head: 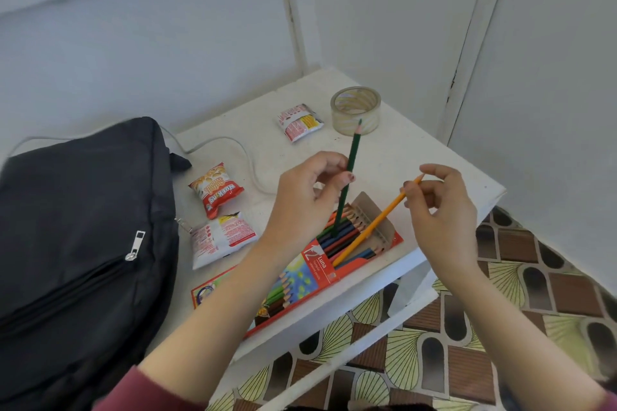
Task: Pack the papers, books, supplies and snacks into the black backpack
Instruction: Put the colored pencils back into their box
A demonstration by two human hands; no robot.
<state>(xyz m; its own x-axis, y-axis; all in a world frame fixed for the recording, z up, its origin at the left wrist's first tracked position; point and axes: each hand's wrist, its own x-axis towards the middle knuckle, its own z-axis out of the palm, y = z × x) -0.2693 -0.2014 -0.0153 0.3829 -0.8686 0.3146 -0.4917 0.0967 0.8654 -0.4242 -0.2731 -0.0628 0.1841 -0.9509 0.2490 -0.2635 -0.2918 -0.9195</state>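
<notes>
The black backpack (76, 230) lies on the left of the white table (417, 157), its front zip closed. An orange box of coloured pencils (320, 269) lies open near the table's front edge. My left hand (307, 197) pinches a green pencil (350, 163), which stands tilted with its lower end in the box. My right hand (440, 207) pinches an orange pencil (377, 223) that slants down into the box. Three snack packets lie on the table: one red (216, 189), one white and red (222, 237) beside the backpack, one (299, 122) farther back. A clear tape roll (356, 109) stands at the back.
A grey cable (233, 143) runs across the table behind the backpack. Grey walls close in the back and right. The table's front edge drops to a patterned brown and yellow floor (500, 327).
</notes>
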